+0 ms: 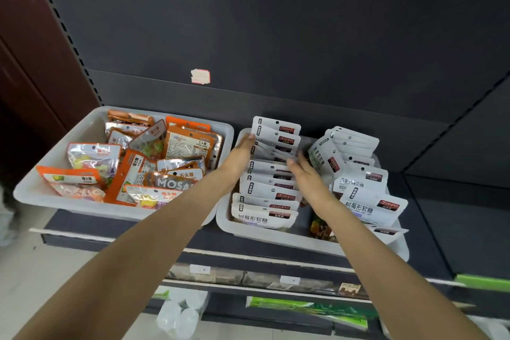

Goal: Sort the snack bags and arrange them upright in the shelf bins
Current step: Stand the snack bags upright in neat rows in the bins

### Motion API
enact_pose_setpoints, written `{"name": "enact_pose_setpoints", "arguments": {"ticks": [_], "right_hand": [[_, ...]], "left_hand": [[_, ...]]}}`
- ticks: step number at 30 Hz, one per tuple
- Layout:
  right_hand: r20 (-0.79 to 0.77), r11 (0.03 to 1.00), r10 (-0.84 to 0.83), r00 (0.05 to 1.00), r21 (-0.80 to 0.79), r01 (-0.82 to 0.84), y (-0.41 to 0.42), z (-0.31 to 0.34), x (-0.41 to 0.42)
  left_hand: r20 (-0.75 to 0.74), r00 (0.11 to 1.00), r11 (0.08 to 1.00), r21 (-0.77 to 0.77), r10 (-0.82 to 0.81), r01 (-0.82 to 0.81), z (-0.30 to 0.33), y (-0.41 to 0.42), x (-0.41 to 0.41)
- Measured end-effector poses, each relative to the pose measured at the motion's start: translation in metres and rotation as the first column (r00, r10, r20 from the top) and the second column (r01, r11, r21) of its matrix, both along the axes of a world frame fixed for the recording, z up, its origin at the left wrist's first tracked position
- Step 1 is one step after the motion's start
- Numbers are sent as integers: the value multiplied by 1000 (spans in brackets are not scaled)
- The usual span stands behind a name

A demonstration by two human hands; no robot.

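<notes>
Both hands straighten the white snack bags in the right bin.

Left hand (242, 150) and right hand (306, 171), fingers straight, flank the row of white bags (269, 174) between them; the row runs away from the person, and contact seems light.

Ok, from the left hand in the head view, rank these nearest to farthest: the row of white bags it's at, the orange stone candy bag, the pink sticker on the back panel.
1. Row of white bags: in the right bin, touching the left hand at the fingertips.
2. Orange stone candy bag: to its left, in the left bin.
3. Pink sticker: above, on the dark back panel.
</notes>
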State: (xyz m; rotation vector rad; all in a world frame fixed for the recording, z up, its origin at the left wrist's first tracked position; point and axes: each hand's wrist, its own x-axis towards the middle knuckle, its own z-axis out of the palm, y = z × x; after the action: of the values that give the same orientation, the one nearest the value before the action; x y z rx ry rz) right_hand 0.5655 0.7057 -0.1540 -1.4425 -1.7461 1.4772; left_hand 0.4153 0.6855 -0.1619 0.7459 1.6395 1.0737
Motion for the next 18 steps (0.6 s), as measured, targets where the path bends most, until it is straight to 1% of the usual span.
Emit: {"name": "enact_pose_setpoints", "arguments": {"ticks": [3,5,7,9,11,13,15,17,18], "right_hand": [[117,995,-86,989,60,79,19,-2,2],[117,992,-121,986,58,114,32,0,-1],[113,995,-103,988,14,102,45,1,-7],[141,998,-54,989,-34,59,55,2,-16],[136,999,-7,991,-39,12,60,1,-25],[96,1000,20,995,-24,-17,62,-1,-30],[105,999,43,994,3,-43,63,-3,-30],[161,998,68,985,-8,-68,64,-4,-29],[188,997,78,979,-8,-77,65,-3,-27]], "left_hand": [[-31,998,998,0,59,-59,2,11,-5],[-57,995,997,9,77,-76,7,19,-8],[-49,997,998,17,56,-55,4,34,-13],[-31,999,1000,14,24,-24,3,42,-14],[30,1000,1000,11,3,-3,-2,47,-17],[38,998,999,19,48,-49,-6,46,-15],[-31,995,994,49,96,-94,-9,43,-13],[-182,982,998,43,48,-40,-10,41,-11],[-204,978,997,64,45,-33,-9,41,-9]]}}
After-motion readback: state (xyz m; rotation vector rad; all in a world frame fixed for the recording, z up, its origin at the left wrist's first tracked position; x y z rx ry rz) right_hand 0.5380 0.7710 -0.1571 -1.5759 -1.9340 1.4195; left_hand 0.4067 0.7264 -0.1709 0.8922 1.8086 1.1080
